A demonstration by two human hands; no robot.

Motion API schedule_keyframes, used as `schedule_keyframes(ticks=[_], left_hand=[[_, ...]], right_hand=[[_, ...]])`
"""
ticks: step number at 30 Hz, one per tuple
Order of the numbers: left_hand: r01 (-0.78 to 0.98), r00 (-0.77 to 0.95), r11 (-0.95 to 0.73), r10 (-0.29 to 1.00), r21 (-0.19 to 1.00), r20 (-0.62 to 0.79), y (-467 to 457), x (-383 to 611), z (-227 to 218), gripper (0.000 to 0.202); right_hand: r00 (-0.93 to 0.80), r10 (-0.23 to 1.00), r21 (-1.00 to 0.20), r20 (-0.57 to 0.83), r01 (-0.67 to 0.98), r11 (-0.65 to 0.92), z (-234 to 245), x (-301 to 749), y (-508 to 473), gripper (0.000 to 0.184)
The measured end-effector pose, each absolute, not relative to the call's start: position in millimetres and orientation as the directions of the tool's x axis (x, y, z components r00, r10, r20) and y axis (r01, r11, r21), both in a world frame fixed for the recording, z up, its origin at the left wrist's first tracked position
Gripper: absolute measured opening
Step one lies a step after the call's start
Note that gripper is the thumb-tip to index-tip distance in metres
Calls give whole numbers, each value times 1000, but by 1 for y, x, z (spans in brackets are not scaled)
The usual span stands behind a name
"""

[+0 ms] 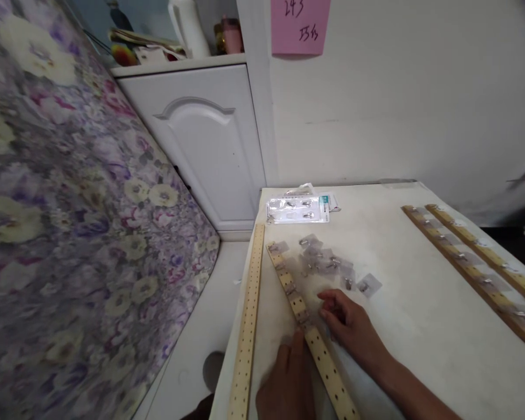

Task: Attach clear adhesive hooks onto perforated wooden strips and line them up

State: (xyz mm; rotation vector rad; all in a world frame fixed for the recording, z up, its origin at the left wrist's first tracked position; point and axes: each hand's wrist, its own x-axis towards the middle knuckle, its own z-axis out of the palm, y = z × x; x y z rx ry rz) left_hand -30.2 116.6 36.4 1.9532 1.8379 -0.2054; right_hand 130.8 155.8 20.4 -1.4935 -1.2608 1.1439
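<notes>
A pale perforated strip point(326, 361) lies at a slant on the white table, with several clear adhesive patches with metal hooks along its upper half. My left hand point(286, 382) is at the strip's left side, its fingertips pressed against the edge by the lowest patch point(304, 319). Just right of the strip, my right hand point(350, 326) hovers with curled fingers, thumb and index tips slightly apart and nothing visible between them. Beyond it lies a loose pile of clear hook patches point(328, 262), and a single hook patch point(369, 284) sits nearest my right knuckles.
Another perforated strip point(248, 315) runs along the table's left edge. Two strips bearing hook patches point(472, 271) lie at the right. Clear plastic packaging point(295, 211) rests at the back against the wall. A white cabinet point(201, 146) and a floral curtain point(91, 233) stand left.
</notes>
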Motion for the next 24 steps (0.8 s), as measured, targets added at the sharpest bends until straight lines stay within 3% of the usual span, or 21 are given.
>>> schedule_keyframes(ticks=[5, 17, 24], left_hand=[[975, 98, -8, 913, 222, -396, 119, -28, 36, 61], [976, 122, -68, 958, 208, -258, 113, -30, 22, 55], [954, 109, -38, 968, 299, -224, 108, -35, 17, 49]], right_hand=[[78, 988, -965, -136, 216, -150, 16, 131, 158, 23], [94, 991, -892, -99, 432, -130, 23, 126, 159, 23], [216, 969, -800, 120, 599, -35, 31, 153, 153, 15]])
